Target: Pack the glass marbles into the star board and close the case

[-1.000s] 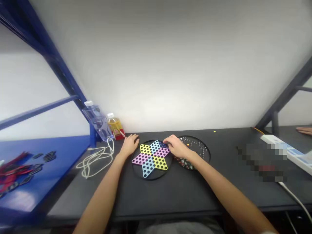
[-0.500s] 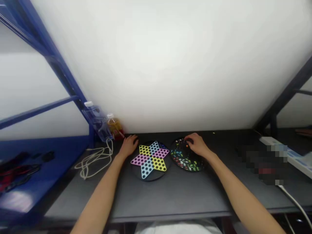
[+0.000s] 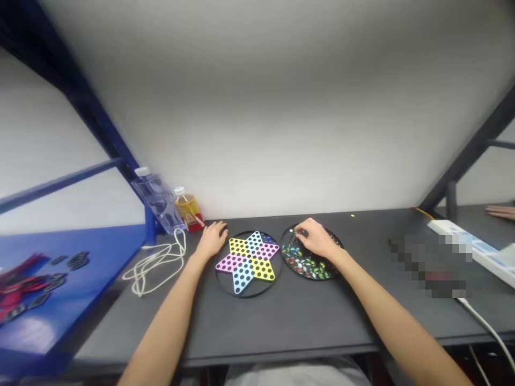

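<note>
A round black board with a six-pointed star in yellow, blue and pink [image 3: 248,260] lies on the dark table [image 3: 281,316]. To its right stands a black round tray [image 3: 308,264] holding several coloured marbles. My left hand [image 3: 213,238] rests flat, fingers apart, at the board's upper left edge. My right hand [image 3: 316,240] is over the far part of the tray, fingers curled down into the marbles; whether it grips one is hidden.
A clear water bottle [image 3: 156,199] and a yellow drink bottle [image 3: 187,210] stand by the wall at left. A white cord [image 3: 155,261] lies beside them. A blue shelf [image 3: 48,289] is left, a white power strip [image 3: 475,252] right. Another person's hand [image 3: 501,212] shows far right.
My right hand has left the star board and moved right onto the marble tray, then drifted a little left within it. My left hand has stayed at the board's edge.
</note>
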`<state>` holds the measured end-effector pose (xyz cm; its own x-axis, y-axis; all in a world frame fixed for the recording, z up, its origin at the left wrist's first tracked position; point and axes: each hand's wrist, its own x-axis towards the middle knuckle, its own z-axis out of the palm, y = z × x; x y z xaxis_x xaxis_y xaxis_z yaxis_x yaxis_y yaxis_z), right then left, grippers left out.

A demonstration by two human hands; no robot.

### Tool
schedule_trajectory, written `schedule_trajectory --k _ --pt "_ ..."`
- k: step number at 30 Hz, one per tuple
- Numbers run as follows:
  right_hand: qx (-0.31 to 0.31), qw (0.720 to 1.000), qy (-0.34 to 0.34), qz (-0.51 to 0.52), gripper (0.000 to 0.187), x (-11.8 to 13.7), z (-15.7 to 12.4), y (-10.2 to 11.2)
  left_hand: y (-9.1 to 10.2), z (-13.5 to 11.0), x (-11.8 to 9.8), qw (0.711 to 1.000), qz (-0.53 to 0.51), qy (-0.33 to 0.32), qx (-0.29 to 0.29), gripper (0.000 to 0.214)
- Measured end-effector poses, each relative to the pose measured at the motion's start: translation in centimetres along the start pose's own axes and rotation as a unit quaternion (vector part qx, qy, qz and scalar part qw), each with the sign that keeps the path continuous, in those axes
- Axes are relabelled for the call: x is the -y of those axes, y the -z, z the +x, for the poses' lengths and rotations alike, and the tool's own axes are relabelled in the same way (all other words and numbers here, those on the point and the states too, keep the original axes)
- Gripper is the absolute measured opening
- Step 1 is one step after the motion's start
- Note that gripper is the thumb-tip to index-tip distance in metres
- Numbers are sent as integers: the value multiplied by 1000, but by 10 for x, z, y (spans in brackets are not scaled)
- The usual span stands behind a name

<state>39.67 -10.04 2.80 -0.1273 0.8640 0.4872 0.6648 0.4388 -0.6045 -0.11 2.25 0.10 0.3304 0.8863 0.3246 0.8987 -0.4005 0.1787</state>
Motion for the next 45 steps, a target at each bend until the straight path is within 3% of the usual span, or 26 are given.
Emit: schedule_trajectory --k 2,3,5,7,9,11,13,15,18,21,25,32,37,40,42,43,45 --pt "-58 987 -72 130 13 2 1 3 0 0 0 1000 11 -5 0 44" --pt "-85 965 -114 219 15 3 1 4 0 0 0 1000 17 -7 -1 44" --pt "-110 890 -188 400 21 6 2 6 0 0 0 1000 19 -10 -2 44" --pt "-92 816 -234 521 25 10 3 9 -1 0 0 1000 19 -12 -4 44" --pt "-55 792 -259 550 24 15 3 9 -1 0 0 1000 21 -13 -4 44" --pt "-19 826 -266 496 22 21 1 9 0 0 0 1000 23 -13 -6 44" --pt "9 899 -236 368 20 29 -2 6 0 0 -1 1000 23 -12 -5 44" --pt "32 965 -163 203 17 37 -5 3 1 -1 -2 1000 21 -10 -2 44" --pt "75 996 -50 24 10 46 -9 -5 3 -1 -3 1000 18 -7 -1 44" --pt "126 991 -2 -53 9 51 -9 -13 3 -2 -3 1000 17 -9 -4 44" --pt "153 982 10 -107 10 51 -8 -18 2 -1 -3 1000 10 -10 0 43" --pt "168 975 -5 -147 13 56 -8 -21 1 -1 -3 1000 14 -8 0 44" --pt "152 982 -18 -115 10 58 -8 -21 3 -1 -4 1000 20 -6 2 44" --pt "93 994 -53 -27 8 57 -5 -16 3 -1 -4 1000 21 -13 -2 44" --pt "48 986 -116 111 14 55 -3 -11 3 -1 -5 1000 22 -10 0 44" --pt "34 966 -157 201 18 54 -1 -9 3 -1 -5 1000 23 -8 1 43" --pt "32 898 -231 373 25 53 1 -5 3 -1 -5 1000 24 -7 0 43"
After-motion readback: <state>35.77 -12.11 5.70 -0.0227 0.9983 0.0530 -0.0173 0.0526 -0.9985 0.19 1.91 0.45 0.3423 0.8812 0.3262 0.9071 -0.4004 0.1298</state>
